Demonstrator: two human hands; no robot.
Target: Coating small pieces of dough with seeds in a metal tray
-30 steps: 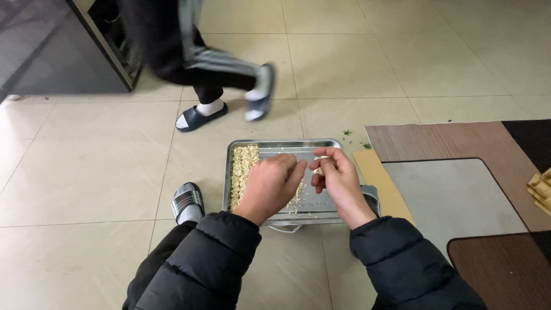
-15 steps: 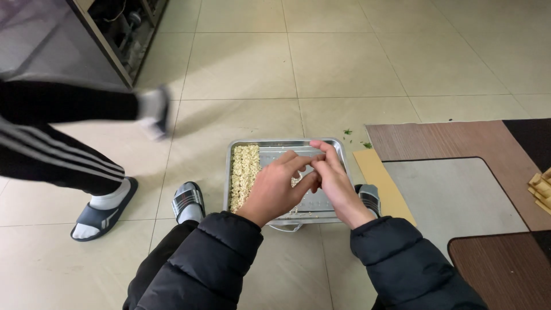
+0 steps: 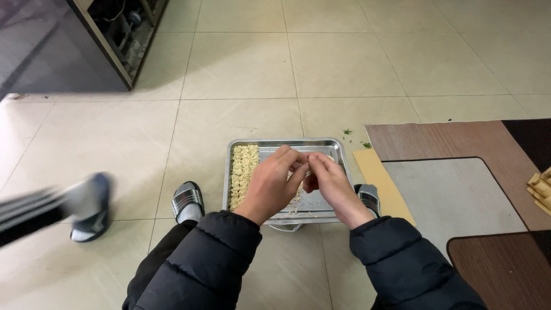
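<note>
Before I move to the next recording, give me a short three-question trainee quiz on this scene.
1. True or false: the metal tray sits on a tiled floor.
2. Where in the tray do the pale small pieces lie: A. left side, B. right side, C. far edge?
3. What is on the foot beside the tray's left edge?

Key: 1. true. 2. A. 3. A grey slipper. The left hand and right hand meet fingertip to fingertip above the tray.

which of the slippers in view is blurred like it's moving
The blue slipper at far left, on another person's foot, is smeared with motion. The two grey striped slippers beside the metal tray look sharp.
</note>
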